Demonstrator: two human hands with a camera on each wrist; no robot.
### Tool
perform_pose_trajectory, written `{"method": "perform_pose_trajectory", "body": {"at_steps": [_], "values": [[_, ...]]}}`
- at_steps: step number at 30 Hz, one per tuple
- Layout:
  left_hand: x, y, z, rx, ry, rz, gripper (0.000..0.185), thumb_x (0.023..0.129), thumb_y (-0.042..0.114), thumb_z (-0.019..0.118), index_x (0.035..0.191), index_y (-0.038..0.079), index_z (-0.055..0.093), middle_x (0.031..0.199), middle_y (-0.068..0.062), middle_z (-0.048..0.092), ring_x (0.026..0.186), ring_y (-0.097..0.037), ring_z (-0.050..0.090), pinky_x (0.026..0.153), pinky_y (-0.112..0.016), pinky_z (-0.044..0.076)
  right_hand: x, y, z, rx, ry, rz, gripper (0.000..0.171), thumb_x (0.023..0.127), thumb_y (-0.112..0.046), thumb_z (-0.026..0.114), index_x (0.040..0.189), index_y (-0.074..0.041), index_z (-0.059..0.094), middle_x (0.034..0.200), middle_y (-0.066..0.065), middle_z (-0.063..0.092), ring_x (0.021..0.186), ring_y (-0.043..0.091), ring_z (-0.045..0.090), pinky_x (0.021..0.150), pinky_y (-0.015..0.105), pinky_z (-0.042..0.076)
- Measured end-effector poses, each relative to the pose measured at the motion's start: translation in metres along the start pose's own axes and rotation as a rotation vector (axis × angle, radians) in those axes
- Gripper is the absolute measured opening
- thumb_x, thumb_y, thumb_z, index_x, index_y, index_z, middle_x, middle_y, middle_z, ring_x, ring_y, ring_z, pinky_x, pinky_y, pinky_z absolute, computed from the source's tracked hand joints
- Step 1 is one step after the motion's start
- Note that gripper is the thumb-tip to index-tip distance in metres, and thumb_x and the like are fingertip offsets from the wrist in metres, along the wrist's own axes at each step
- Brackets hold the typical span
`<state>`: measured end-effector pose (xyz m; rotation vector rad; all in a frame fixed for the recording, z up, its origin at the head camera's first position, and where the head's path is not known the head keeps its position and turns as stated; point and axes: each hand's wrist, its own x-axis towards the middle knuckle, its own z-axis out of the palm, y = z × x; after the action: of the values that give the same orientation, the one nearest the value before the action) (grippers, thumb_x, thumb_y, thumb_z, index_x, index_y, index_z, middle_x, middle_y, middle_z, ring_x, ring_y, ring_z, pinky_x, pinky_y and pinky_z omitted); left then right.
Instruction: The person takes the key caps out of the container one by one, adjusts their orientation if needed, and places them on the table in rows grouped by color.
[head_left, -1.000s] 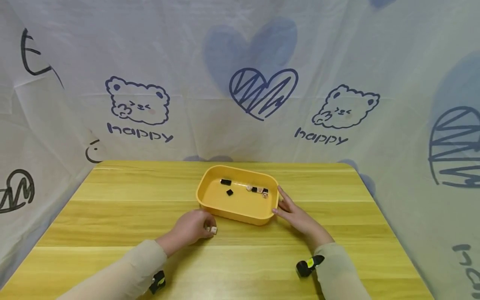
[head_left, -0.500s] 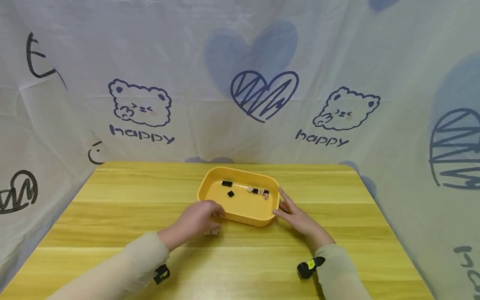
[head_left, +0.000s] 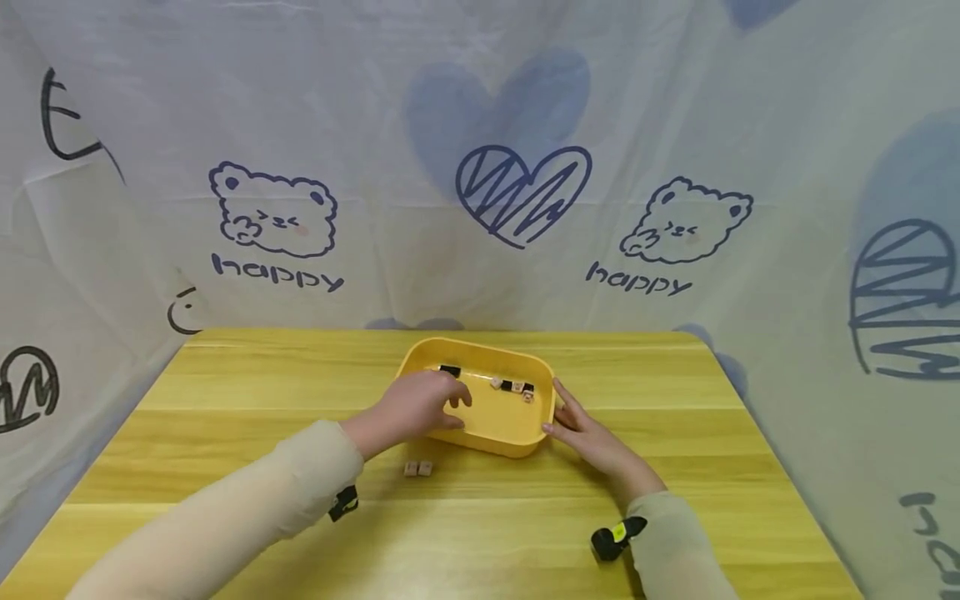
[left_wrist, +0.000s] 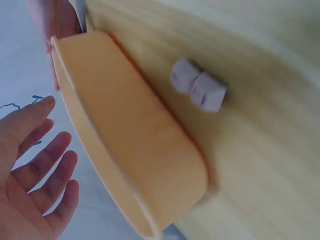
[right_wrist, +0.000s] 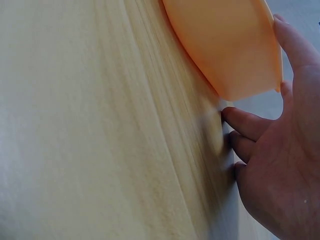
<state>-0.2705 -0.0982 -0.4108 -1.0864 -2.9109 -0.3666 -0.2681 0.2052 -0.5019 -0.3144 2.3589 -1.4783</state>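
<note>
My left hand (head_left: 420,404) is over the left part of a yellow plastic tray (head_left: 495,443), fingers spread and loosely bent, with nothing in them. In the left wrist view the fingers (left_wrist: 52,175) hang beside the tray's rim. My right hand (head_left: 600,442) rests against the tray's right end; its thumb touches the rim in the right wrist view. Two pale keycaps (left_wrist: 197,85) with small dark marks stand side by side on the table in front of the tray. Inside, a black piece (head_left: 450,371) lies at the back left, and several pale and black keycaps (head_left: 517,387) cluster at the right.
The tray stands on a wood-grain table (head_left: 247,392). A pale cloth (head_left: 390,167) printed with hearts and bears hangs behind the table and along its sides. A black strap-mounted device (head_left: 611,537) sits on the right wrist.
My left hand has let go of the two pale keycaps, leaving them on the table, and moved up and right over the tray. The right hand stays at the tray's end.
</note>
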Motion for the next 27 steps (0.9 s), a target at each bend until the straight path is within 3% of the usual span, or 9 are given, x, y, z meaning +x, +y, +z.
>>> {"method": "perform_pose_trajectory", "body": {"at_steps": [9, 19, 27], "values": [[0.033, 0.002, -0.01, 0.083, -0.098, 0.042, 0.029, 0.08, 0.024, 0.082, 0.105, 0.014, 0.073, 0.089, 0.003, 0.068, 0.079, -0.012, 0.062, 0.069, -0.03, 0.051, 0.002, 0.003, -0.003, 0.023, -0.008, 0.009, 0.082, 0.099, -0.029, 0.059, 0.158, -0.028, 0.003, 0.154, 0.028, 0.022, 0.142, 0.04, 0.021, 0.111, 0.06, 0.017], [0.066, -0.01, -0.009, 0.142, -0.256, 0.141, 0.034, 0.082, 0.022, 0.08, 0.114, 0.015, 0.072, 0.107, -0.003, 0.07, 0.092, -0.016, 0.064, 0.077, -0.034, 0.053, -0.001, 0.005, 0.003, 0.031, 0.01, -0.003, 0.08, 0.097, -0.036, 0.06, 0.156, -0.039, 0.007, 0.153, 0.026, 0.028, 0.141, 0.038, 0.027, 0.11, 0.059, 0.02], [0.095, -0.019, -0.001, 0.177, -0.41, 0.2, 0.032, 0.084, 0.019, 0.078, 0.115, 0.015, 0.072, 0.108, -0.003, 0.069, 0.093, -0.017, 0.062, 0.081, -0.036, 0.051, 0.0, 0.004, 0.001, 0.03, 0.025, 0.013, 0.078, 0.097, -0.035, 0.06, 0.156, -0.04, 0.009, 0.153, 0.024, 0.029, 0.141, 0.036, 0.027, 0.111, 0.058, 0.019]]}}
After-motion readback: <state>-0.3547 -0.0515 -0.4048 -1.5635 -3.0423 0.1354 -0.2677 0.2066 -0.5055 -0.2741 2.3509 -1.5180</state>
